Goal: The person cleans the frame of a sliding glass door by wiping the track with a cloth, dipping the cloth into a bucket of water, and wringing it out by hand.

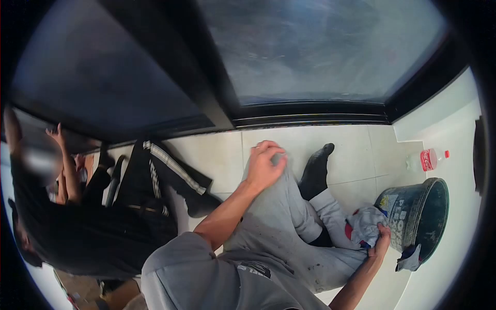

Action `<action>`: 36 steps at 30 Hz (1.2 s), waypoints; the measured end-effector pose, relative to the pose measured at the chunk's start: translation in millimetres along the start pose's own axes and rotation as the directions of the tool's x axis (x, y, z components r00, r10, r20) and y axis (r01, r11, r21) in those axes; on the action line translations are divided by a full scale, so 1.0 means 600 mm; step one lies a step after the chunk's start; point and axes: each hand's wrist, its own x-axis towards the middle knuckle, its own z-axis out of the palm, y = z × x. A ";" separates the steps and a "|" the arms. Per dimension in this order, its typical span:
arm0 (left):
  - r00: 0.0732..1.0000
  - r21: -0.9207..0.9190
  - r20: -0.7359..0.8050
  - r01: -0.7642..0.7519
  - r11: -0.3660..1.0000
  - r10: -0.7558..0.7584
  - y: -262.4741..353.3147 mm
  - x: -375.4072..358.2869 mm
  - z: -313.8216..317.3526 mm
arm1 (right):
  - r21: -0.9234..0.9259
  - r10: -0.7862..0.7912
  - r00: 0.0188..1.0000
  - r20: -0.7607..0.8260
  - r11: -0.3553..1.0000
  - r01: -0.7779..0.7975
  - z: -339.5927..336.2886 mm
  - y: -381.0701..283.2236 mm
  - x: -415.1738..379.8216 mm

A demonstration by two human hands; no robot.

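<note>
My right hand is closed on a bunched grey cloth with red and dark blue patches. The cloth is beside my lower leg, close to the dark bucket. My left hand rests over my bent knee, its fingers loosely curved and the thumb apart, with nothing seen in it. A second piece of grey and dark cloth hangs at the bucket's rim. My trousers are grey with dark smudges, and a black sock covers my foot.
A plastic bottle with a red label and cap stands by the white wall. Large glass panels in black frames rise ahead from the tiled floor. To my left sits another person in dark clothes, one hand raised.
</note>
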 end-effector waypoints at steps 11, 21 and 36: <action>0.893 0.029 -0.391 0.255 0.966 -0.224 -0.089 -0.033 -0.183 | 0.231 -0.083 0.962 0.260 0.973 0.021 0.041 -0.003 -0.049; 0.757 -0.161 -0.532 0.351 0.923 -0.380 -0.068 0.205 -0.249 | 0.316 -0.185 0.962 0.203 0.942 0.114 0.012 0.009 -0.046; 0.844 -0.251 -0.306 0.375 0.893 -0.440 0.054 0.235 -0.122 | 0.339 -0.201 0.961 0.192 0.932 0.127 0.013 0.017 -0.033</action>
